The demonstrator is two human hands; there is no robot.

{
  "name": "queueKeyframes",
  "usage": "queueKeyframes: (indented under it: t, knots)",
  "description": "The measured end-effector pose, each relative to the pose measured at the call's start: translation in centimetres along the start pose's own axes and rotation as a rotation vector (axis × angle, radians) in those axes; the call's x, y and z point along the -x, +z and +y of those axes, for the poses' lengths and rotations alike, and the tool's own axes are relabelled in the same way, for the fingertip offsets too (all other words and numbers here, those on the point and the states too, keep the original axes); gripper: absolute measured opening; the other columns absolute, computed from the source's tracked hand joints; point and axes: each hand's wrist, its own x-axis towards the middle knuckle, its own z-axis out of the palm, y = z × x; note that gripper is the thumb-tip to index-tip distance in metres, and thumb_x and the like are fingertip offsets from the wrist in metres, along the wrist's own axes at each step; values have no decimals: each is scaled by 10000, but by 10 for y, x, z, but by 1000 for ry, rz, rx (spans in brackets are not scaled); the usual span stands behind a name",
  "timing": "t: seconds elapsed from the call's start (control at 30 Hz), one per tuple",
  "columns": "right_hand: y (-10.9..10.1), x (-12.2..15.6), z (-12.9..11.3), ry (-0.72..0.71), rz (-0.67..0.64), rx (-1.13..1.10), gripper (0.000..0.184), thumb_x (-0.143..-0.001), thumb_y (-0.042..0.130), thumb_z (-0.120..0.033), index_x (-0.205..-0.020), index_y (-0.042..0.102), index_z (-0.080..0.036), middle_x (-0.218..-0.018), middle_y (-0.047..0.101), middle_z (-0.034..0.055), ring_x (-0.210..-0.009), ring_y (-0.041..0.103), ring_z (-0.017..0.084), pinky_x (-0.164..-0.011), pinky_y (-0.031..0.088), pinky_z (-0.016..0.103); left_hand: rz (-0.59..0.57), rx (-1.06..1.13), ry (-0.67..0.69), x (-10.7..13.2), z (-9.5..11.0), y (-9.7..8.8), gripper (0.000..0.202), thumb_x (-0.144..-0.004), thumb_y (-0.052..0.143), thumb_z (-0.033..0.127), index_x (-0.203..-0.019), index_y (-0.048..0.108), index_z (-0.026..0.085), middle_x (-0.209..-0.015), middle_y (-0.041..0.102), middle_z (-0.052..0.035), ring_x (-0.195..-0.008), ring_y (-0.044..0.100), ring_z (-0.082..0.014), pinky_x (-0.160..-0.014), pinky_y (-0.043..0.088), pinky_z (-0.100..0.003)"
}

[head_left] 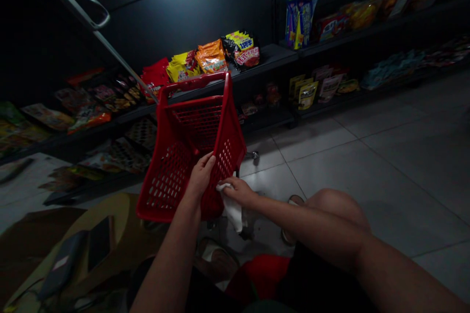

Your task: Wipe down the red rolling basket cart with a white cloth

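Red basket: rim gripped, cloth at outer wall

White cloth is pinched by the fingers of the right hand, its loose end hung below them. Basket's side rim is clasped by the fingers of the left hand, the basket situated ahead of them. Snack packets are shelved beyond all fingers.

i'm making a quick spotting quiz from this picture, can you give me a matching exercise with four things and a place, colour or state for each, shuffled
Things:
1. left hand
2. cloth
3. basket
4. orange packets

Descriptions:
A. red, with holes in its sides
B. on a shelf beyond item 3
C. placed on the edge of item 3
D. white, held in the right hand

Pairs: 1-C, 2-D, 3-A, 4-B
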Motion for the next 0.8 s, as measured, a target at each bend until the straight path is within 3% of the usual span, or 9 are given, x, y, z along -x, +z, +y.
queueKeyframes:
  t: [0.1, 0.23, 0.4, 0.57, 0.67, 0.8]
  knots:
    - [-4, -2, 5, 61, 58, -41, 189, -795, 613, -136, -947, 706, -200, -969, 709, 12, -928, 637, 163, -890, 489, 304, -14, 14, -15, 1, 3, 1, 506, -851, 596, 491, -1221, 659, 153, -1266, 673, -112, -1174, 610, -231, -1072, 424, -385]
    - [0, 1, 15, 13, 111, -26, 320, -782, 605, -94, -1066, 698, -208, -1097, 692, 33, -1044, 615, 175, -980, 456, 334, 5, -9, -6, 1, 5, 4, 473, -863, 580, 473, -1206, 668, 159, -1254, 679, -106, -1164, 615, -225, -1074, 422, -382]
    - [6, 8, 19, 30, -1, 30, 387, -781, 627, -91, -1145, 705, -200, -1097, 669, 74, -1051, 602, 197, -994, 448, 349, 8, 0, -17, 0, 4, 1, 467, -856, 593, 472, -1206, 669, 172, -1244, 686, -98, -1155, 621, -224, -1071, 426, -385]
    - [4, 16, 8, -46, -5, -6, 239, -766, 635, -82, -939, 742, -207, -949, 658, 23, -949, 606, 161, -914, 466, 298, -3, 9, -36, -1, 3, -4, 480, -857, 595, 471, -1224, 659, 168, -1259, 679, -102, -1159, 620, -230, -1063, 435, -387]
    - [4, 17, 1, -140, 23, -31, 356, -785, 591, -58, -1088, 706, -205, -1009, 630, 36, -1006, 586, 158, -957, 450, 307, -1, 8, -28, -1, 3, -3, 476, -860, 591, 464, -1219, 662, 161, -1259, 679, -105, -1166, 617, -229, -1071, 427, -384]
    - [8, 17, -1, -180, -37, 7, 446, -801, 574, -54, -1213, 648, -209, -1087, 600, 57, -1063, 565, 168, -1000, 438, 323, 7, 13, -5, -1, 4, -4, 490, -852, 598, 478, -1212, 666, 153, -1261, 677, -109, -1174, 612, -228, -1082, 415, -377]
